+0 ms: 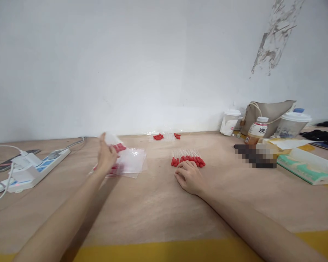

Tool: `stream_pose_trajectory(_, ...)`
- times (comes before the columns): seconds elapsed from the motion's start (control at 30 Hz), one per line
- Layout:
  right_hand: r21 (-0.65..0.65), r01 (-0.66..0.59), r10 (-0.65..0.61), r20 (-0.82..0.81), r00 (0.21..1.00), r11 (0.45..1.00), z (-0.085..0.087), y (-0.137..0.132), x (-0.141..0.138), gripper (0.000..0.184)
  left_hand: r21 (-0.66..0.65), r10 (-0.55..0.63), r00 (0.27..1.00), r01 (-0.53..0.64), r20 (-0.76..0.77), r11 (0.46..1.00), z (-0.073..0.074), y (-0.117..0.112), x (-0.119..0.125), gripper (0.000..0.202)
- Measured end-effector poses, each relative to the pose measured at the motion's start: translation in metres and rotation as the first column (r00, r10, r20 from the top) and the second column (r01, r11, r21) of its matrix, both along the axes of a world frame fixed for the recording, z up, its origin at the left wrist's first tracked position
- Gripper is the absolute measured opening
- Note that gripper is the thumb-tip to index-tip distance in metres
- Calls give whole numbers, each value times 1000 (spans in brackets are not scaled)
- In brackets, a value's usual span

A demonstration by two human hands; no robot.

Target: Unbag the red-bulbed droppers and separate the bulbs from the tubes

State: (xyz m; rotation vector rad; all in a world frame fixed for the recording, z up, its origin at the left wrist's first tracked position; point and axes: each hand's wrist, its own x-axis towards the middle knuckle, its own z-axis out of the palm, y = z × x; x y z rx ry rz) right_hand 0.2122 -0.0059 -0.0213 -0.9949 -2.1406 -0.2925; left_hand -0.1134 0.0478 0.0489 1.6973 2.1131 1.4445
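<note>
My left hand (105,156) is closed on a small clear plastic bag (113,141), lifted and tilted, with a red band across it; motion blurs it. Below it lies a loose stack of similar clear bags (132,162), partly hidden by the hand, with red showing near the wrist. My right hand (190,177) rests on the table with its fingers loosely bent and nothing visible in them. Just beyond its knuckles is a row of white sticks with red heads (190,159), heads toward me. Whether the fingers touch the heads I cannot tell.
Two clear packets with red-headed sticks (158,137) lie by the wall. At left are a power strip (53,162) with chargers and a phone (2,164). At right stand a paper cup (230,123), a bottle (257,131), a bag (268,114) and a green-white box (303,169).
</note>
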Motion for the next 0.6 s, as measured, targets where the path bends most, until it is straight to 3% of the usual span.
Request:
stream_pose_trajectory(0.07, -10, -2, 2, 3, 1000, 1000, 0, 0, 0, 10, -85, -230, 960, 245, 158, 966, -16, -2, 31, 47)
stream_pose_trajectory(0.13, -19, -6, 6, 7, 1000, 1000, 1, -1, 1, 10, -181, -369, 895, 418, 250, 890, -35, -4, 60, 36)
stream_pose_trajectory(0.23, -28, -10, 11, 18, 1000, 1000, 1, -1, 2, 11, -202, -404, 877, 459, 260, 865, -57, -10, 91, 32)
stream_pose_trajectory(0.3, -33, -10, 11, 29, 1000, 999, 0, 0, 2, 10, -211, -421, 874, 472, 244, 856, -62, -17, 100, 37)
stream_pose_trajectory(0.4, -43, -11, 12, 39, 999, 999, 0, 0, 1, 9, -256, -499, 866, 488, 28, 834, -56, -33, 101, 49)
stream_pose_trajectory(0.47, -45, -17, 20, 58, 998, 999, 0, 0, 0, 9, -254, -480, 850, 425, -216, 869, -47, -45, 99, 54)
stream_pose_trajectory(0.53, -20, -33, 35, 105, 994, 999, 2, 1, 0, 11, -162, -401, 815, 367, -419, 916, -41, -56, 99, 54)
stream_pose_trajectory(0.6, 46, -62, 52, 184, 982, 997, 4, 4, -1, 13, -73, -397, 751, 425, -528, 902, -40, -64, 102, 48)
